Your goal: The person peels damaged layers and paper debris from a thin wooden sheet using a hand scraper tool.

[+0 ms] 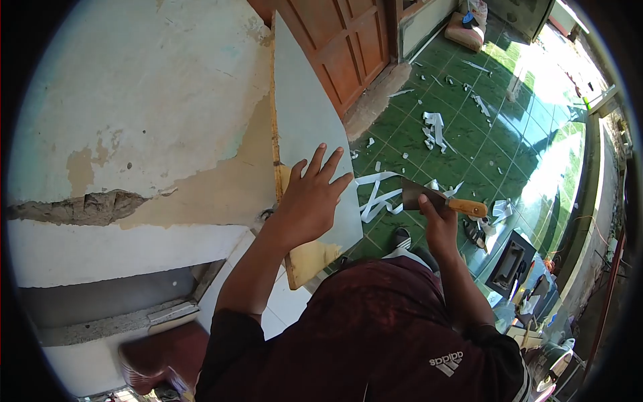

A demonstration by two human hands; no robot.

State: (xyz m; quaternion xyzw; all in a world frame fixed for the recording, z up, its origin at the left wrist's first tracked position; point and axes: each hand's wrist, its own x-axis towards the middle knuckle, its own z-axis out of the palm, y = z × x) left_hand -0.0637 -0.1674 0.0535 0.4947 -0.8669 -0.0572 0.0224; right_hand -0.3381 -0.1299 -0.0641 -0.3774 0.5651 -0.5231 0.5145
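Wood-handled scraper sits gripped in right hand, left hand splayed open over smooth board.

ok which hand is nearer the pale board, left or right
Left. The left hand is spread over the face of the pale board; the right hand is away to its right, holding the scraper.

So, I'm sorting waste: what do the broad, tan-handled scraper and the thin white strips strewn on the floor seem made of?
Scraper: the flat, dark blade looks like dull metal, thin and straight-edged; the rounded handle is probably smooth wood, given its warm colour.
White strips: perhaps plastic or paper; their loose bends suit either.
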